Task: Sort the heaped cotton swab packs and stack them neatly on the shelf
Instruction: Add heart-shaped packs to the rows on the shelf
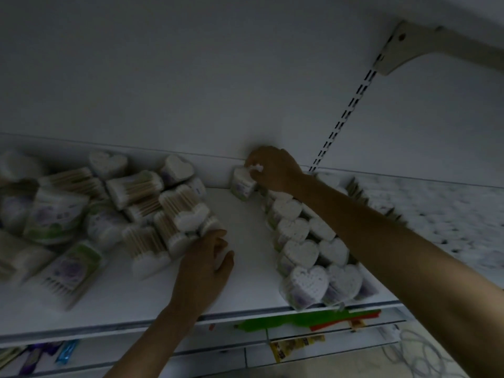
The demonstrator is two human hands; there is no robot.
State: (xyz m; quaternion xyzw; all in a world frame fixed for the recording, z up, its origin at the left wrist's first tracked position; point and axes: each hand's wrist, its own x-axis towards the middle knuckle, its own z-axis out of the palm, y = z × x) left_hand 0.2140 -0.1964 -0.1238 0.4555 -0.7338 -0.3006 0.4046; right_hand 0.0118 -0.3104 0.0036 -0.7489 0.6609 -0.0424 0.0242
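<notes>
Now your right hand (274, 169) is at the back of the shelf (245, 214), fingers pinched on the top of a heart-shaped swab pack (241, 184) that stands just against the back wall, at the far end of the tidy rows (308, 249). Seat that pack flat on its base, press it snug against its neighbour, and turn the heart to match the others before you let go; a tilted pack at the back would probably skew everything placed in front of it.

Your left hand (207, 257) lies curled against the near edge of the heap (95, 214), fingers closing on a pack (191, 222) there. Whether it has a full grip, I cannot tell; the frame is dim and blurred. Draw out a loose top pack, not one wedged underneath, or the pile may slide toward the shelf lip.

The packs are soft, clear film bundles, likely slippery and a little squashy, so hold them by the sides rather than the cotton ends. Standing ones show white, dimpled heart faces of packed cotton tips; toppled ones show pale wooden sticks and lilac-and-green labels. The shelf board is smooth and white, with bare space between heap and rows.
</notes>
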